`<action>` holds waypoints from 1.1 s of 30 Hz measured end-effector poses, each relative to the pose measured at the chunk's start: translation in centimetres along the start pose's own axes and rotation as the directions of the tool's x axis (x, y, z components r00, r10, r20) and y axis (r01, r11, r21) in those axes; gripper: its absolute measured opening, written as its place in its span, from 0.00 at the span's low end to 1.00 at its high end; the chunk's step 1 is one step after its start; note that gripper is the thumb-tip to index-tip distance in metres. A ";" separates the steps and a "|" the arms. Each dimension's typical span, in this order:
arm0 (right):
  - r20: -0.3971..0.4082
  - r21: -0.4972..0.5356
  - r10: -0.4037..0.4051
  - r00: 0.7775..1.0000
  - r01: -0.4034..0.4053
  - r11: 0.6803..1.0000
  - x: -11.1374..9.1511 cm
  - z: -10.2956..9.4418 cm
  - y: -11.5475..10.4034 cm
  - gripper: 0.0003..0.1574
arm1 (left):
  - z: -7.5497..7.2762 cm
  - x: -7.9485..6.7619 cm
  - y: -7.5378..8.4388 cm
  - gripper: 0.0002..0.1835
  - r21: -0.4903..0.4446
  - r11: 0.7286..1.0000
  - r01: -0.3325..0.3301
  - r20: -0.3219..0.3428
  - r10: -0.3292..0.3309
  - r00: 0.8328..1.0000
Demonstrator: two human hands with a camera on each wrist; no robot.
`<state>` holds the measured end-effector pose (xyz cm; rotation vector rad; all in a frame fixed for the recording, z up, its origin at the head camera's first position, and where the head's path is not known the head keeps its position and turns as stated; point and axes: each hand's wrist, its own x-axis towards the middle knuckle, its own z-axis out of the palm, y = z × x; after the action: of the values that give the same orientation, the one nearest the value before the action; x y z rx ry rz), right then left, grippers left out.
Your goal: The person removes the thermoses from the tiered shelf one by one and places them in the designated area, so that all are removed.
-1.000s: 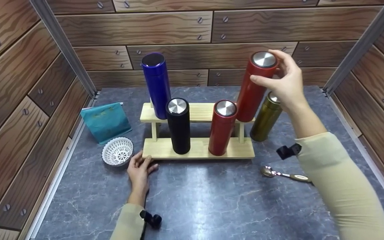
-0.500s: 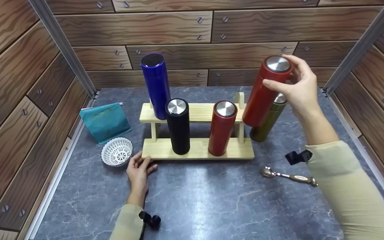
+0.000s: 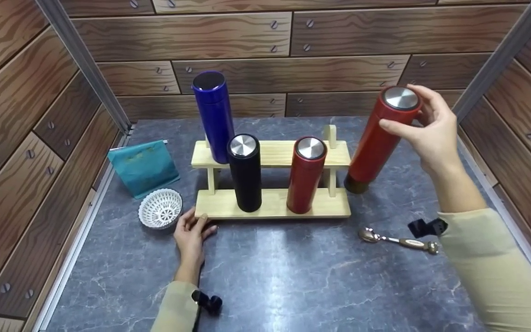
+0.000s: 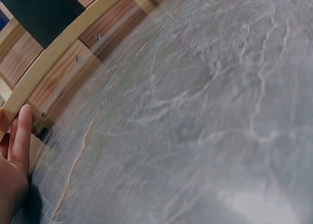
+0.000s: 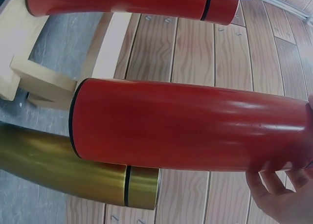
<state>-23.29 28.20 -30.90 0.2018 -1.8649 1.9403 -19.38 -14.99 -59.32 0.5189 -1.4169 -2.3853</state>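
Observation:
In the head view my right hand (image 3: 438, 133) grips a tall red thermos (image 3: 378, 143) near its silver lid, thumb in front. The thermos is tilted and hangs right of a two-tier wooden rack (image 3: 272, 203). Behind it stands an olive-gold thermos (image 5: 73, 168), mostly hidden in the head view but plain in the right wrist view. My left hand (image 3: 190, 242) holds the front left corner of the rack's lower board. On that board stand a black thermos (image 3: 245, 177) and a shorter red thermos (image 3: 307, 180). A blue thermos (image 3: 213, 120) stands on the upper board's left end.
A white woven bowl (image 3: 161, 208) sits just left of my left hand, with a teal pouch (image 3: 144, 167) behind it. A double-ended scoop (image 3: 399, 240) lies right of the rack. Wood-patterned walls (image 3: 228, 34) enclose the grey marbled table (image 3: 293, 276).
My right hand has lifted the tall red thermos off the upper board's right end and carried it right, in front of the olive-gold thermos. The left hand stays at the rack's corner.

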 end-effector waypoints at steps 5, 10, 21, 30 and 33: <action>-0.009 0.020 -0.002 1.000 0.002 1.000 -0.6 -1.0 0.5 0.44 | 0.0 0.1 0.0 0.24 0.005 1.000 0.002 0.003 -0.002 1.000; -0.008 0.006 0.013 1.000 -0.012 1.000 -1.2 -1.9 0.9 0.44 | 0.0 0.0 0.0 0.24 0.007 1.000 -0.007 0.006 0.007 1.000; -0.038 0.024 0.019 0.999 -0.018 1.000 -2.0 -4.0 1.7 0.44 | 0.0 0.1 0.0 0.24 -0.007 1.000 0.001 0.001 -0.001 1.000; -0.127 0.006 0.029 0.992 -0.029 1.000 -2.2 -6.2 2.7 0.44 | 0.0 0.1 0.1 0.25 -0.020 1.000 0.008 0.013 -0.008 1.000; -0.145 -0.004 0.040 0.989 -0.041 0.999 -2.1 -6.7 3.5 0.44 | -0.1 0.1 0.0 0.25 -0.022 1.000 0.003 0.014 -0.003 1.000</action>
<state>-21.57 34.32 -35.50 0.0201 -1.7936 1.9201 -19.43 -15.10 -59.32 0.5002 -1.3945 -2.4092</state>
